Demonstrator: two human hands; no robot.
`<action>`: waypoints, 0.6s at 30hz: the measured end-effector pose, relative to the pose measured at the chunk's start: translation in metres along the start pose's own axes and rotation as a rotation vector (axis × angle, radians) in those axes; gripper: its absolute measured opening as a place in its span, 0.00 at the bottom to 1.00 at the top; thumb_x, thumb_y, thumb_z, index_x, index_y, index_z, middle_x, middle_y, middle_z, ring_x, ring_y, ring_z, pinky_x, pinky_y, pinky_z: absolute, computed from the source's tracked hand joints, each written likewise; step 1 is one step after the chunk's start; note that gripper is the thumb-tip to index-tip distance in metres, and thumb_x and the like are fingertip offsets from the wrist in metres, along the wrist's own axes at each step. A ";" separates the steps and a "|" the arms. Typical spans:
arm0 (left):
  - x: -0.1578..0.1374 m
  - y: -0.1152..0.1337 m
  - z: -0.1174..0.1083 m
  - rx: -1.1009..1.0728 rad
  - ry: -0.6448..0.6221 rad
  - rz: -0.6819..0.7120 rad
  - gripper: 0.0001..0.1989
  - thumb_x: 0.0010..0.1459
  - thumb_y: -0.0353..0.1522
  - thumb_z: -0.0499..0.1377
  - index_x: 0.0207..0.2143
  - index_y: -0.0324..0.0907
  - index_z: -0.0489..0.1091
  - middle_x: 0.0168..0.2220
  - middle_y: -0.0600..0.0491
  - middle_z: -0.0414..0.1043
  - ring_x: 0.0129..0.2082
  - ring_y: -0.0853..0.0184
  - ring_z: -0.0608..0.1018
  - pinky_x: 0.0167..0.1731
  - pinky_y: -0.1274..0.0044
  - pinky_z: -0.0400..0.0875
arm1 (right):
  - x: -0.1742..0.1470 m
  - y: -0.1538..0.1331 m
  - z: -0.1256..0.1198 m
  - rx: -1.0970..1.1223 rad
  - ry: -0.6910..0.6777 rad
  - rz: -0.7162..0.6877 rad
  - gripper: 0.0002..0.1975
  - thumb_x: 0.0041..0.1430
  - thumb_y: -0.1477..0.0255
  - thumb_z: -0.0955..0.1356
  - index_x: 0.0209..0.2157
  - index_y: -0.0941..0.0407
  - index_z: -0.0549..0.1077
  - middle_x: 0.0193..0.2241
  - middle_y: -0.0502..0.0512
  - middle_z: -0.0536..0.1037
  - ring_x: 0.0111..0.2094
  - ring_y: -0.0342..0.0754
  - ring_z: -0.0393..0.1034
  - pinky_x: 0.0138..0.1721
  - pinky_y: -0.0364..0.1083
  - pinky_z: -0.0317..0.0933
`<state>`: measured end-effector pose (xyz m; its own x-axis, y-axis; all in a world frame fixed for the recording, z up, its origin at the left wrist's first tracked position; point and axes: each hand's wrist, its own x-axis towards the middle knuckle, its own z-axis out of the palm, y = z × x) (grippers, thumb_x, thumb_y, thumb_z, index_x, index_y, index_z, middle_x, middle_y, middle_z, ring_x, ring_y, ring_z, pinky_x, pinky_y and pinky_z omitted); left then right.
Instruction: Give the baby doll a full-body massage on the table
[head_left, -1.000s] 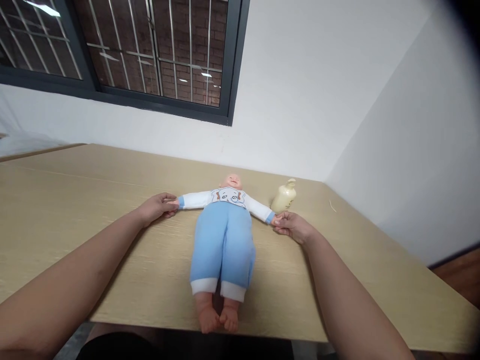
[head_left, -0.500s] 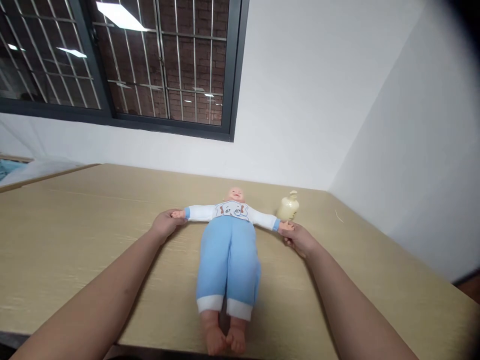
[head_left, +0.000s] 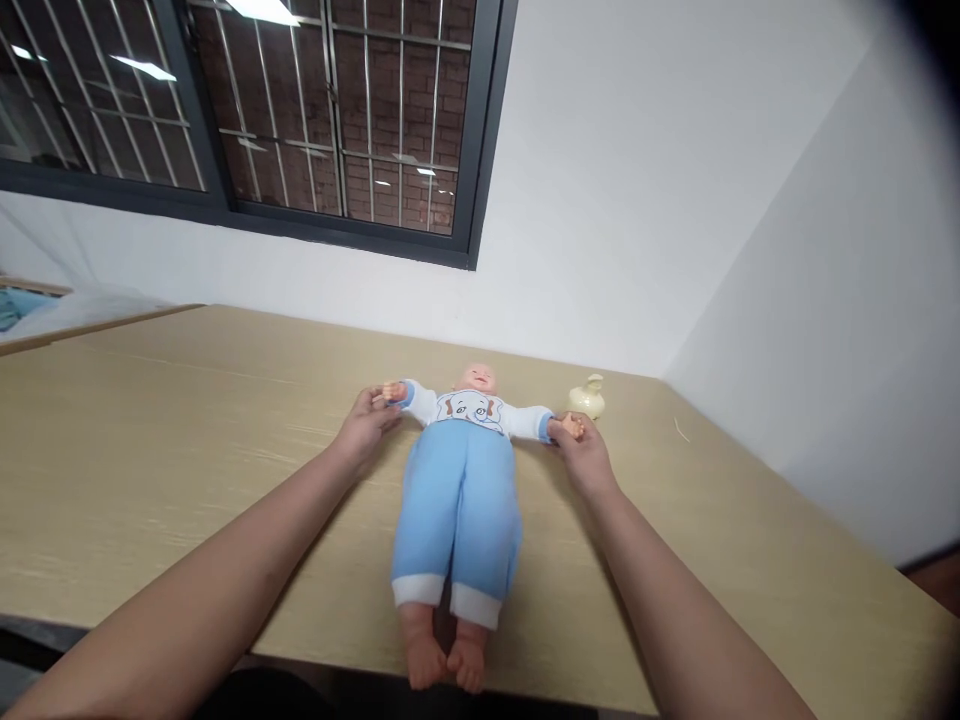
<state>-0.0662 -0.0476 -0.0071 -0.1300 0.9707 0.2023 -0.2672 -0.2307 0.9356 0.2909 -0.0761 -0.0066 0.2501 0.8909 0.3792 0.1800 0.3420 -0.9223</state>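
A baby doll (head_left: pixel 461 480) lies on its back on the wooden table, feet toward me at the near edge and head at the far side. It wears blue trousers with white cuffs and a white top with an animal face printed on it. My left hand (head_left: pixel 366 420) is closed on the doll's hand at the left, whose arm is bent upward. On the other side, my right hand (head_left: pixel 586 455) grips the doll's other hand, that arm held out sideways. Just behind my right hand stands a cream pump bottle (head_left: pixel 587 397), its lower part hidden.
The table (head_left: pixel 300 540) meets a white wall (head_left: pixel 600 200) at the back and right. A barred window (head_left: pixel 337 120) is above on the left. A thin pale strip (head_left: pixel 681 430) lies at the right. Plastic sheeting (head_left: pixel 97 312) shows at the far left.
Both my hands have moved inward and up, bringing the doll's hands closer to its body; its arms are less stretched out. The camera view has tilted slightly downward.
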 end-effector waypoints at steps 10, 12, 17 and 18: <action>-0.042 0.011 0.031 0.715 -0.283 0.398 0.25 0.56 0.34 0.60 0.58 0.44 0.68 0.58 0.48 0.70 0.56 0.56 0.72 0.58 0.63 0.64 | -0.048 -0.032 0.051 -0.386 -0.188 -0.389 0.24 0.62 0.61 0.66 0.58 0.50 0.68 0.56 0.55 0.73 0.58 0.55 0.66 0.62 0.57 0.57; -0.046 0.013 0.034 0.878 -0.329 0.534 0.26 0.56 0.33 0.60 0.59 0.43 0.67 0.59 0.47 0.69 0.59 0.55 0.70 0.60 0.63 0.61 | -0.052 -0.034 0.055 -0.513 -0.268 -0.457 0.27 0.60 0.60 0.68 0.60 0.49 0.67 0.59 0.56 0.69 0.63 0.57 0.60 0.64 0.59 0.53; -0.049 0.017 0.038 1.063 -0.413 0.670 0.28 0.57 0.36 0.59 0.60 0.42 0.65 0.59 0.46 0.68 0.59 0.55 0.68 0.60 0.62 0.60 | -0.053 -0.036 0.059 -0.645 -0.347 -0.553 0.28 0.57 0.59 0.70 0.58 0.52 0.69 0.61 0.59 0.66 0.64 0.58 0.57 0.65 0.59 0.52; -0.049 0.017 0.039 1.061 -0.413 0.674 0.28 0.57 0.36 0.59 0.60 0.42 0.65 0.59 0.46 0.68 0.59 0.55 0.68 0.60 0.62 0.60 | -0.053 -0.035 0.059 -0.645 -0.351 -0.562 0.27 0.57 0.59 0.70 0.57 0.52 0.69 0.61 0.59 0.66 0.64 0.58 0.57 0.65 0.59 0.51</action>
<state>-0.0271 -0.0966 0.0101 0.4067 0.6799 0.6101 0.6315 -0.6918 0.3500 0.2152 -0.1179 0.0015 -0.3183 0.7197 0.6170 0.7086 0.6130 -0.3495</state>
